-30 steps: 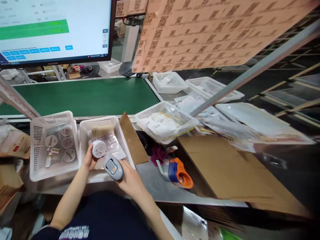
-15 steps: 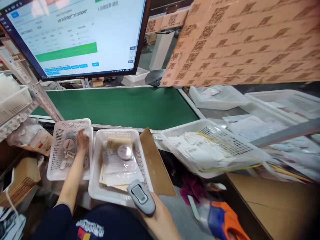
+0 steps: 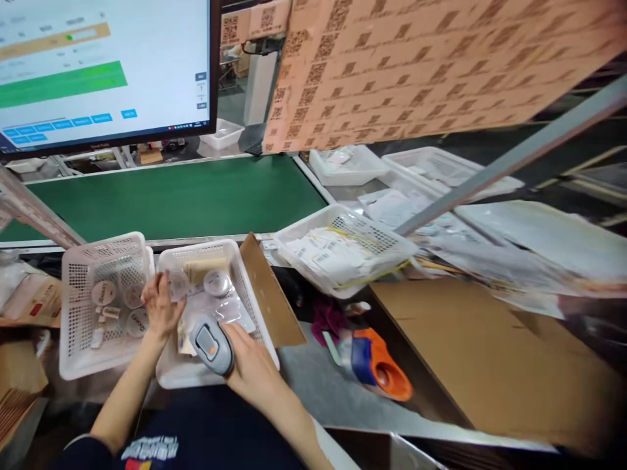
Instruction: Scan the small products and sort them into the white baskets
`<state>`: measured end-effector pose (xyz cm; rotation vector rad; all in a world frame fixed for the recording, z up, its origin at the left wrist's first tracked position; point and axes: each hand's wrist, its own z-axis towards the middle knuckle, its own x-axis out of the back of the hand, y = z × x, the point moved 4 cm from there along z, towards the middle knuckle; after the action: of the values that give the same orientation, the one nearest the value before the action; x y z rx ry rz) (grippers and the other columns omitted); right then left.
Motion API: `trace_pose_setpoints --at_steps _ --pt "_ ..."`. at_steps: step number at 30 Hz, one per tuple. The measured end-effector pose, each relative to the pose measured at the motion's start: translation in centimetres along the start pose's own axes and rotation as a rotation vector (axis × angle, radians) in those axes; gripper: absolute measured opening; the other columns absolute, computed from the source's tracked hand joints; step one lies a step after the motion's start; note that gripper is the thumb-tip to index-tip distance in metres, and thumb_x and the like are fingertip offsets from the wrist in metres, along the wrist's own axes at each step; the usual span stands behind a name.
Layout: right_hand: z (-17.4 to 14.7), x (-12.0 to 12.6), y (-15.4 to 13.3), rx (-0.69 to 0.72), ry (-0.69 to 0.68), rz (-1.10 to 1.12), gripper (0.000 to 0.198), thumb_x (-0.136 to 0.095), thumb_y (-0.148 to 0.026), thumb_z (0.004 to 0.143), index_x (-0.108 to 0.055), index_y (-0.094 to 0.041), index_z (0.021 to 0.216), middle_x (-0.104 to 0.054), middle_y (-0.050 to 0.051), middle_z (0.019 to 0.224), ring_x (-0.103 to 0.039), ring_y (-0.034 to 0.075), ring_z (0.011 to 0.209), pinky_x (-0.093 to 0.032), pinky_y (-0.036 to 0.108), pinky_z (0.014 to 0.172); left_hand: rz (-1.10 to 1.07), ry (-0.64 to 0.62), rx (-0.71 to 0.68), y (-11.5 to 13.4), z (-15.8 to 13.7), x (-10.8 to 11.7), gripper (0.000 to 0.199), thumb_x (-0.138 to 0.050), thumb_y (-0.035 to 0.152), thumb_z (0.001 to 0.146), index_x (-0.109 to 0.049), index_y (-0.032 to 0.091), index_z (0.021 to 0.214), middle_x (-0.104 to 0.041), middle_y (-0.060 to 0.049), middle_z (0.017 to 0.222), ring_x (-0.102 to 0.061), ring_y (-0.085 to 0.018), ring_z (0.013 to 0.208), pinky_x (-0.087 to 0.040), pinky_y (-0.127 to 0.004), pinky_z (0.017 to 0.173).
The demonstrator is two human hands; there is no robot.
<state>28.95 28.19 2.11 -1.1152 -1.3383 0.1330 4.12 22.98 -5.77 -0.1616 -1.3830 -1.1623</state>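
My left hand point(image 3: 160, 307) is over the left edge of the middle white basket point(image 3: 169, 372), its fingers and thumb at the rim of a clear round container point(image 3: 178, 285). In that basket lie a white round tin point(image 3: 216, 283), clear plastic packets point(image 3: 235, 312) and a tan envelope or card point(image 3: 208, 267). My right hand point(image 3: 245, 362) is wrapped round a grey handheld barcode scanner point(image 3: 223, 352), held above the basket's near side. The left basket point(image 3: 68, 339) contains several round containers with white labels point(image 3: 103, 293) and a few small white pieces point(image 3: 97, 337).
Beyond the baskets runs a green conveyor belt point(image 3: 186, 196), with a monitor point(image 3: 161, 72) above it. A cardboard flap point(image 3: 269, 294) leans beside the middle basket. A basket of labels point(image 3: 318, 251), an orange-and-blue tape dispenser point(image 3: 377, 365) and a cardboard box point(image 3: 470, 346) are to the right.
My left hand has moved right from the left basket to the middle one, with the clear round container. The scanner has shifted over the basket. The view has turned right, and the screen content has changed.
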Motion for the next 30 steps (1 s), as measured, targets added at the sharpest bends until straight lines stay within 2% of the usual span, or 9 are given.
trace_pose_setpoints --at_steps 3,5,7,10,13,16,19,24,30 --pt "0.1 0.1 0.0 -0.038 -0.025 -0.016 0.065 -0.062 -0.004 0.082 -0.062 -0.017 0.146 -0.069 0.018 0.141 -0.072 0.042 0.125 -0.061 0.055 0.103 -0.071 -0.154 -0.085 1.7 -3.0 -1.7 0.086 -0.085 0.042 0.087 -0.054 0.017 0.163 -0.054 -0.026 0.160 -0.048 -0.050 0.150 -0.035 -0.064 0.128" --pt "-0.7 0.0 0.9 -0.052 -0.007 0.030 0.066 -0.060 -0.003 0.082 -0.062 -0.017 0.147 -0.070 0.017 0.139 -0.072 0.040 0.127 -0.061 0.053 0.104 -0.103 -0.227 -0.121 0.6 -2.8 -2.1 0.098 -0.089 0.048 0.083 -0.049 0.016 0.167 -0.055 -0.027 0.159 -0.049 -0.052 0.151 -0.037 -0.064 0.128" --pt "-1.9 -0.3 2.4 -0.075 0.017 0.077 0.067 -0.060 -0.005 0.083 -0.061 -0.020 0.149 -0.070 0.016 0.139 -0.072 0.038 0.127 -0.061 0.050 0.103 -0.095 -0.211 -0.097 -2.4 -0.7 -1.6 0.094 -0.085 0.049 0.087 -0.047 0.016 0.167 -0.056 -0.027 0.160 -0.049 -0.050 0.152 -0.037 -0.064 0.128" --pt "-3.5 -1.0 4.9 -0.107 0.033 0.103 0.064 -0.061 -0.013 0.084 -0.062 -0.021 0.148 -0.069 0.016 0.142 -0.072 0.036 0.130 -0.060 0.049 0.106 0.050 -0.112 0.085 -9.3 3.3 0.1 0.067 -0.066 0.029 0.100 -0.047 0.011 0.162 -0.056 -0.028 0.162 -0.050 -0.044 0.155 -0.038 -0.060 0.130" --pt "-4.0 -1.6 6.0 -0.111 0.038 0.119 0.058 -0.064 -0.023 0.088 -0.064 -0.020 0.145 -0.071 0.018 0.141 -0.071 0.037 0.131 -0.060 0.048 0.108 0.166 -0.167 0.231 -14.7 4.8 0.7 0.073 -0.076 0.014 0.083 -0.053 0.004 0.152 -0.058 -0.036 0.157 -0.053 -0.051 0.153 -0.045 -0.064 0.124" --pt "-3.7 -1.8 5.2 -0.075 0.039 0.147 0.058 -0.068 -0.026 0.088 -0.066 -0.023 0.146 -0.072 0.015 0.139 -0.072 0.036 0.129 -0.061 0.046 0.106 0.170 -0.283 0.221 -16.0 4.1 -0.3 0.081 -0.086 0.011 0.068 -0.060 0.005 0.145 -0.064 -0.035 0.150 -0.058 -0.053 0.147 -0.048 -0.063 0.120" --pt "-3.1 -1.7 3.7 -0.042 0.052 0.142 0.061 -0.069 -0.021 0.086 -0.066 -0.026 0.147 -0.073 0.013 0.139 -0.073 0.035 0.126 -0.061 0.045 0.102 0.235 -0.230 0.242 -15.0 3.2 -0.1 0.075 -0.085 0.022 0.078 -0.060 0.004 0.146 -0.065 -0.034 0.147 -0.059 -0.051 0.144 -0.047 -0.063 0.120" --pt "-2.0 -1.5 1.7 -0.033 0.045 0.072 0.065 -0.065 -0.011 0.083 -0.065 -0.025 0.146 -0.071 0.012 0.132 -0.073 0.033 0.117 -0.061 0.043 0.096 0.288 0.085 0.163 -9.7 1.8 2.9 0.081 -0.084 0.029 0.083 -0.059 0.011 0.158 -0.057 -0.027 0.158 -0.051 -0.047 0.145 -0.039 -0.063 0.125" --pt "-0.5 -1.5 0.1 -0.018 0.076 0.023 0.067 -0.064 -0.008 0.083 -0.059 -0.018 0.150 -0.068 0.017 0.138 -0.072 0.038 0.122 -0.061 0.047 0.098 0.192 -0.133 -0.226 -0.7 -4.2 0.8 0.074 -0.080 0.033 0.089 -0.064 0.025 0.161 -0.058 -0.021 0.158 -0.052 -0.043 0.144 -0.042 -0.056 0.120"
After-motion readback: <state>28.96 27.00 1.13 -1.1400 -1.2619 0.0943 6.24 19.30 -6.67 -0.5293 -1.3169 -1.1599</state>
